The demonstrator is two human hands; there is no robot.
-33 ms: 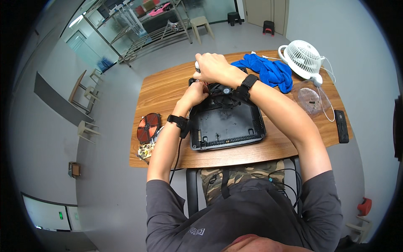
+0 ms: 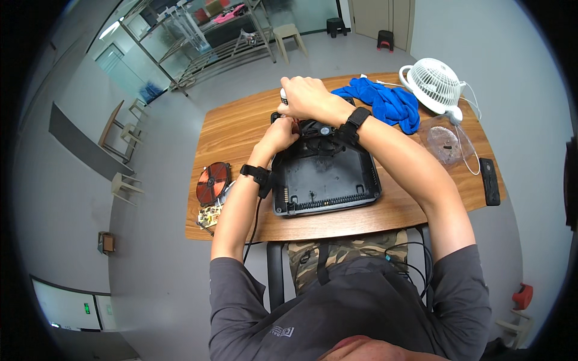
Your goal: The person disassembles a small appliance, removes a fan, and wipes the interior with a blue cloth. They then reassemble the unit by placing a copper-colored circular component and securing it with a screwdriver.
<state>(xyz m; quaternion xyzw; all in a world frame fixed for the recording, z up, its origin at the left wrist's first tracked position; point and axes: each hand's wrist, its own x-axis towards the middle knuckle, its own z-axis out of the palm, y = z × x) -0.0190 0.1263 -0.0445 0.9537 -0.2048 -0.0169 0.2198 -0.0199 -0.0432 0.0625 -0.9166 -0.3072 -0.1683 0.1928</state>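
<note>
A black plastic appliance housing [image 2: 328, 174] lies open side up on the table, with a fan and dark wiring [image 2: 325, 130] in its far part. My right hand [image 2: 306, 96] is closed round an upright tool with a white handle [image 2: 283, 95], which looks like a screwdriver; its tip is hidden. It is held over the housing's far left corner. Just below it, my left hand [image 2: 280, 135] has its fingers curled at that same corner, and whatever they pinch is hidden. Left of the housing lie a copper coil disc [image 2: 213, 183] and a circuit board [image 2: 209, 216].
On the wooden table [image 2: 235, 114], a crumpled blue cloth [image 2: 385, 103] lies at the far right. Beside it are a white fan [image 2: 435, 82] with a cord, a clear plastic tray [image 2: 444, 143] with small parts, and a long black object [image 2: 489, 182] near the right edge.
</note>
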